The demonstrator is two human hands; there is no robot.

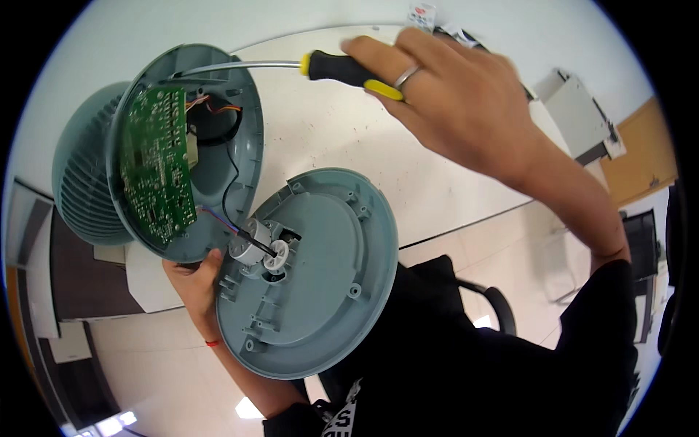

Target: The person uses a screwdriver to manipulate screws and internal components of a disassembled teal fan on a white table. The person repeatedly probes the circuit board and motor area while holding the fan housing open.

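Observation:
My right hand grips a black-and-yellow screwdriver, whose long steel shaft reaches into the upper rim of a teal fan's opened base housing. Inside that housing are a green circuit board and coloured wires. The fan's ribbed head rests on its side behind it. Below, a round teal base plate with a white motor hangs open, joined by wires. My left hand grips the housing's lower edge, partly hidden behind the plate; the screwdriver's very tip is too small to make out.
The white curved table carries small dark specks, with packets and dark items at its back. A black chair stands below its front edge. At right are a grey cabinet and a wooden door; dark furniture is at left.

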